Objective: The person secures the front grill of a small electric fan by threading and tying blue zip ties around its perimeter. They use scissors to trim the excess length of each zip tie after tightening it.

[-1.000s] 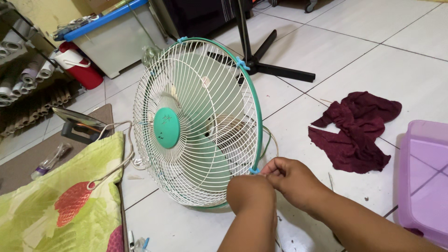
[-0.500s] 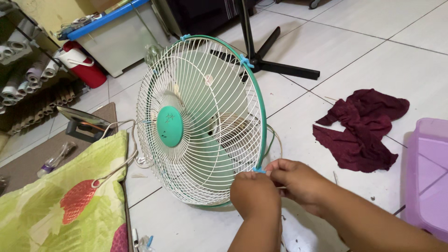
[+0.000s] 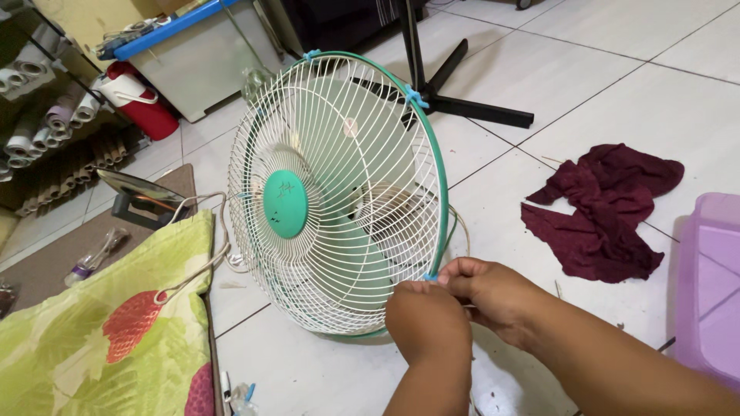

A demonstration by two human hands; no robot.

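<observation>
At the far left, shelves (image 3: 38, 115) held rolls of material, and a green floral cushion (image 3: 100, 339) lay low in the corner with a pale cord (image 3: 202, 231) looped over its edge. Behind it stood a red jug (image 3: 135, 100) beside a white bin (image 3: 200, 54) with a blue rim. In the middle, the fan head (image 3: 339, 192) stood upright on the tiled floor (image 3: 586, 85), its white wire cage ringed by a green band with a round green hub at the centre. Both hands met at the lower right rim of the cage. The left hand (image 3: 428, 320) had its fingers curled narrow against the wires, and the right hand (image 3: 493, 289) pinched a small blue clip (image 3: 429, 276) on the green band. Behind stood a black stand (image 3: 455, 92). Further right lay a crumpled maroon cloth (image 3: 601, 208), and a purple plastic tub (image 3: 713, 285) sat at the edge.
</observation>
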